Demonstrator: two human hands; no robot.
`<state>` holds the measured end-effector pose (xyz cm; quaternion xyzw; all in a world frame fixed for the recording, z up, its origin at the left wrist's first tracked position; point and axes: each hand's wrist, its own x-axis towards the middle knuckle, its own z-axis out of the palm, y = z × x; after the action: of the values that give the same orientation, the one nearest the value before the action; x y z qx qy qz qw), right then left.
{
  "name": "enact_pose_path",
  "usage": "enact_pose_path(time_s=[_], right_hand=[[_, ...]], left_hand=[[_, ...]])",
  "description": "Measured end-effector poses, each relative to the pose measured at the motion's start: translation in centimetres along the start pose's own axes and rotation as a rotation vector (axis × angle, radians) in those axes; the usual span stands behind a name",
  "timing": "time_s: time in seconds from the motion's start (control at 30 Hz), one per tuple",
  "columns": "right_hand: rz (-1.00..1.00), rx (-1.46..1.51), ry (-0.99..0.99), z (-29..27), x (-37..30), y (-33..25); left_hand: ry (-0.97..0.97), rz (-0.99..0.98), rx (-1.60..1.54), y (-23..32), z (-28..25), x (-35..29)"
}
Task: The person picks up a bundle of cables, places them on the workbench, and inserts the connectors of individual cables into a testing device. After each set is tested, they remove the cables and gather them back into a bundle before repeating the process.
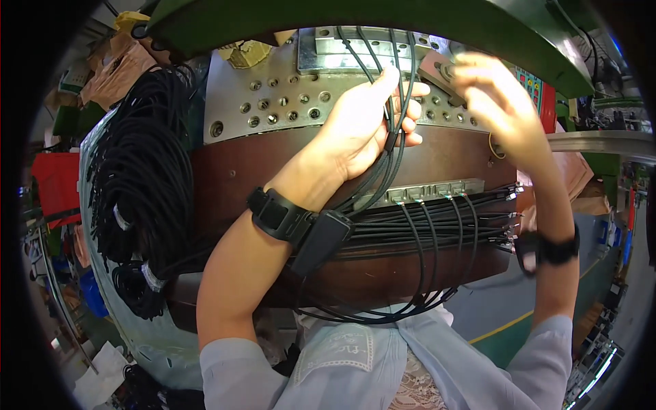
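Note:
Several black cables (pixel 392 158) run through my left hand (pixel 363 117), whose fingers curl round them. Their upper ends reach a bright metal block (pixel 324 58) on the perforated steel plate (pixel 229 113). My right hand (pixel 495 102) is raised at the plate's right side, smeared by motion. Close to it lies a brownish block (pixel 437 72) with a round fitting; contact cannot be made out. Below my hands, a narrow metal bar fixture (pixel 444 188) holds several small connectors, and their black cables loop down towards my body.
A row of black cables with metal ends (pixel 471 232) lies across the brown board (pixel 239 160). Thick coiled cable bundles (pixel 140 157) hang over the left side. A green machine beam (pixel 342 14) spans the top. A red bin (pixel 58 184) stands far left.

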<state>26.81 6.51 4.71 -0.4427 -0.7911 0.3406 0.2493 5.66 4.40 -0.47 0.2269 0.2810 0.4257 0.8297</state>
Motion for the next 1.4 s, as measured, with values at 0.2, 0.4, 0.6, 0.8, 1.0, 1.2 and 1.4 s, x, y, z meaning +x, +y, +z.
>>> enact_pose_path(time_s=[0.2,0.4,0.6,0.8,1.0,1.2,1.4], right_hand=[[-0.142,-0.853,0.089,-2.1,9.4,8.7],[-0.865,-1.123,0.492,1.6,7.0,4.5],[0.093,0.032,0.106,5.5,3.1,-1.6],[-0.132,-0.159,0.083,5.0,1.8,0.5],[-0.374,-0.610,0.217,4.3,-2.5,-0.4],[-0.297,-0.325,-0.112,4.0,-8.7,-1.3],[-0.432,-0.234,0.156,5.0,-2.8,-3.2]], left_hand=[[-0.074,0.066,0.175,0.9,1.1,-0.2],[0.151,0.062,0.059,2.7,4.7,-5.3],[0.148,-0.201,-0.100,-0.1,5.2,-11.6],[0.218,0.850,-0.106,7.4,1.6,-26.9],[1.171,0.423,0.666,16.2,-10.4,-31.7],[0.131,-0.237,0.613,1.5,0.6,-18.7],[-0.236,-0.128,0.301,-6.4,5.3,-11.9]])
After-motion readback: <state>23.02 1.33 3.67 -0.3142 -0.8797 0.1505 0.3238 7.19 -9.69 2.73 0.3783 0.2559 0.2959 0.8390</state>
